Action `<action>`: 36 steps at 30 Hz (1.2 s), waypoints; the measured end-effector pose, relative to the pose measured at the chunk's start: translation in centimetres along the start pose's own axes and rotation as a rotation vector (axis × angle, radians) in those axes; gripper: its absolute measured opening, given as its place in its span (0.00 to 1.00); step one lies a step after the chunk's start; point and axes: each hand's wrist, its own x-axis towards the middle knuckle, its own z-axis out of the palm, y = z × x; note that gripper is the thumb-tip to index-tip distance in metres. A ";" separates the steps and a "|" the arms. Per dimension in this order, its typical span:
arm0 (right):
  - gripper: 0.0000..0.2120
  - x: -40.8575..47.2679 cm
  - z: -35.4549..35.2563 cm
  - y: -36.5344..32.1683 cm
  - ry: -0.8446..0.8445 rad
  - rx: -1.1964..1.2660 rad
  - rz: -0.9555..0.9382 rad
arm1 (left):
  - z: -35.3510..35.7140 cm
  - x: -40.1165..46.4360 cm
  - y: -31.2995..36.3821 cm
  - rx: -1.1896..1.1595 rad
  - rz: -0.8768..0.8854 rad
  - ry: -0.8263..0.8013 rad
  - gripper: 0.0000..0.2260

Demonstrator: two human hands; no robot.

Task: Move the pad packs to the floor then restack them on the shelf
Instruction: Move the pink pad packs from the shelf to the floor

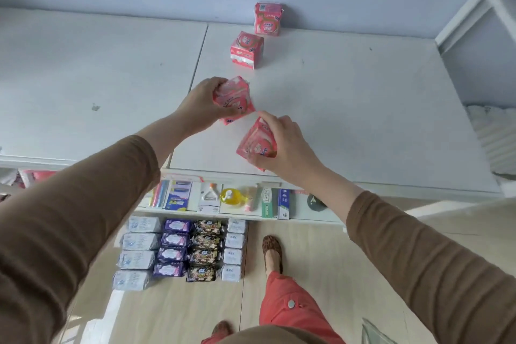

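Note:
Two pink pad packs stand on the white shelf top (349, 98): one at the back against the wall (267, 18), another just in front of it (246, 49). My left hand (205, 105) grips a third pink pack (236, 99) over the shelf top. My right hand (284, 145) grips a fourth pink pack (255, 144) near the shelf's front edge. On the floor below lie rows of packs: pale blue (138, 255), purple (173, 247), black (205, 250) and white (234, 248).
A lower shelf (312, 215) holds small goods: toothpaste boxes, a yellow item, pens. White shelving (474, 8) rises at the right. My feet stand on the wooden floor (321, 257) beside the rows of packs.

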 end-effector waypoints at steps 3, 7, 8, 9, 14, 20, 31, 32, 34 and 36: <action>0.40 -5.9 1.3 -1.3 0.086 0.150 0.085 | 0.6 -6.6 0.4 -0.058 0.069 0.052 0.26; 0.40 -13.4 4.2 -2.4 0.113 0.298 0.201 | 1.9 -15.8 -0.3 -0.144 0.132 0.051 0.26; 0.41 -15.0 5.0 -2.5 0.116 0.329 0.241 | 2.4 -17.7 -0.6 -0.142 0.135 0.038 0.27; 0.42 -16.6 5.9 -2.5 0.116 0.368 0.285 | 3.0 -19.5 -1.1 -0.135 0.132 0.020 0.27; 0.32 -23.1 10.4 -0.5 0.109 0.503 0.493 | 7.3 -26.5 -4.5 -0.091 0.083 -0.116 0.29; 0.30 -29.5 17.1 6.0 0.072 0.528 0.648 | 15.8 -32.3 -11.6 -0.016 -0.116 -0.250 0.32; 0.33 -32.1 33.5 22.8 0.047 0.342 0.651 | 34.9 -28.0 -27.3 0.283 -0.149 -0.456 0.21; 0.35 -31.7 35.3 24.6 0.035 0.320 0.644 | 36.8 -26.7 -29.0 0.313 -0.143 -0.454 0.19; 0.36 -30.8 38.9 28.2 0.022 0.269 0.631 | 40.8 -24.0 -32.3 0.345 -0.154 -0.480 0.19; 0.32 -29.6 42.7 31.6 0.034 0.224 0.615 | 44.3 -21.5 -35.4 0.364 -0.131 -0.517 0.21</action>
